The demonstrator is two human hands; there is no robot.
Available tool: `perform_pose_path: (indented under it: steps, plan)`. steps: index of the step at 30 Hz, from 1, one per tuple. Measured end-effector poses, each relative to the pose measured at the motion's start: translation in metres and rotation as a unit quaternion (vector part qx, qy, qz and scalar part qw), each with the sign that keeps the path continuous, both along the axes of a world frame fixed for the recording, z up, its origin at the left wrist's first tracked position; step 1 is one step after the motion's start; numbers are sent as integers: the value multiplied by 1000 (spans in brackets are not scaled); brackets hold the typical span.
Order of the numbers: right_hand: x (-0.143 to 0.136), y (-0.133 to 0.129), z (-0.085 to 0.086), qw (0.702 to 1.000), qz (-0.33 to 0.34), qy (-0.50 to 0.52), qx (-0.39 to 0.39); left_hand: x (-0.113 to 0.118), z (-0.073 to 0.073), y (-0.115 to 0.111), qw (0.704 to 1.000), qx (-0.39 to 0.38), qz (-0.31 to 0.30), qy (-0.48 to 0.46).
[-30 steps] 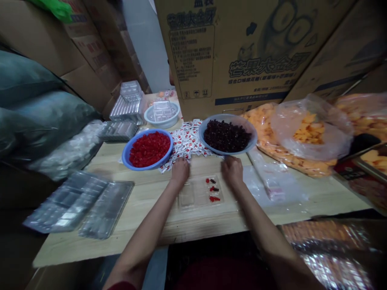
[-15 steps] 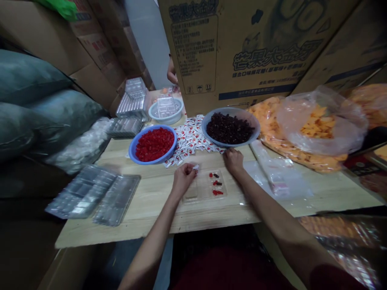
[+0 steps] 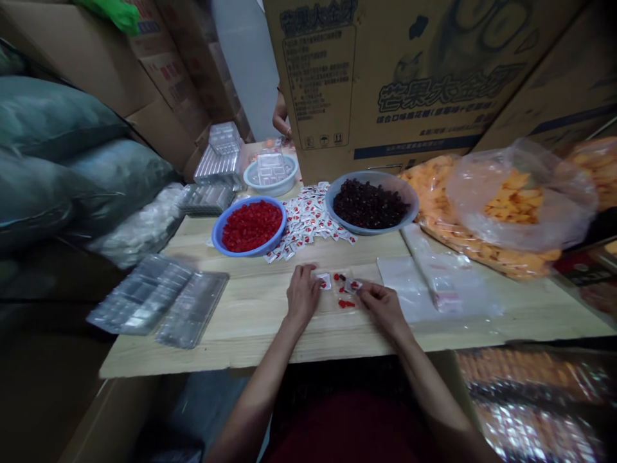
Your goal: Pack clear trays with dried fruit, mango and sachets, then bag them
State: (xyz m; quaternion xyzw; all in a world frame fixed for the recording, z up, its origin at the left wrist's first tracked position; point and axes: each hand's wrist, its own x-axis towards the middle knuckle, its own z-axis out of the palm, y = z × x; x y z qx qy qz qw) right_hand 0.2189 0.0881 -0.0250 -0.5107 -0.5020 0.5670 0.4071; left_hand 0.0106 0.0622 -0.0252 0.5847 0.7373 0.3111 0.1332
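My right hand (image 3: 384,307) pinches a small white-and-red packet (image 3: 353,285) over the clear tray (image 3: 330,302), which holds red and dark pieces. My left hand (image 3: 303,294) is at the tray's left side, its fingers beside another small packet (image 3: 324,281); whether it grips that packet is unclear. Behind the hands is a pile of similar packets (image 3: 308,215). A blue bowl of red pieces (image 3: 250,226) stands left of the pile, and a bowl of dark pieces (image 3: 370,203) stands right of it.
Clear trays lie stacked at the left (image 3: 193,308) and back left (image 3: 219,161). A pale blue bowl (image 3: 271,177) holds another tray. Plastic bags (image 3: 434,276) and orange-filled bags (image 3: 511,199) lie right. A large carton (image 3: 366,83) stands behind; a person's arm (image 3: 280,116) shows beside it.
My right hand has come from beside the dark bowl to the tray, now with a packet. My left hand has lowered over the tray's left part, and its packet now lies lower at the fingers.
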Motion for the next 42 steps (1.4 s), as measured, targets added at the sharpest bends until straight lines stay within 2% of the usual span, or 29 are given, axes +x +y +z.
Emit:
perform_pose_path:
  steps: [2, 4, 7, 9, 11, 14, 18, 21, 27, 31, 35, 39, 42]
  plan:
    - [-6, -9, 2, 999, 16, 22, -26, 1, 8, -2, 1000, 24, -5, -10]
    - [-11, -12, 4, 997, 33, 36, -52, 3, 21, -6, 996, 39, -43, -64]
    - [-17, -13, 5, 994, 82, 42, -65, 7, 40, -17, 972, -11, -163, -168]
    - [-19, -14, 5, 992, 114, 28, -46, 7, 43, -23, 961, -52, -190, -194]
    - [-18, -16, 3, 994, 109, -11, 7, 5, 38, -28, 969, -62, -145, -191]
    - [-11, -21, -3, 982, 101, -98, 124, 2, 20, -31, 982, -66, -77, -159]
    - [-3, -29, -15, 946, 175, -157, 221, 7, 2, -34, 994, -45, -74, -68]
    - [-4, -33, -24, 932, 170, -178, 265, 14, 0, -36, 996, 5, -85, 24]
    - [-10, -38, -23, 925, 138, -194, 296, 15, -3, -37, 983, 36, -142, 111]
    - [-10, -37, -17, 925, 140, -200, 291, 12, -11, -30, 980, 35, -170, 97]
    - [-5, -39, -16, 928, 143, -189, 286, 10, -2, -34, 981, 39, -183, 45]
    - [-1, -39, -21, 931, 150, -176, 284, 7, 8, -40, 984, 2, -157, 82]
    - [-1, -39, -23, 930, 159, -173, 282, 7, 8, -40, 980, -26, -184, 71]
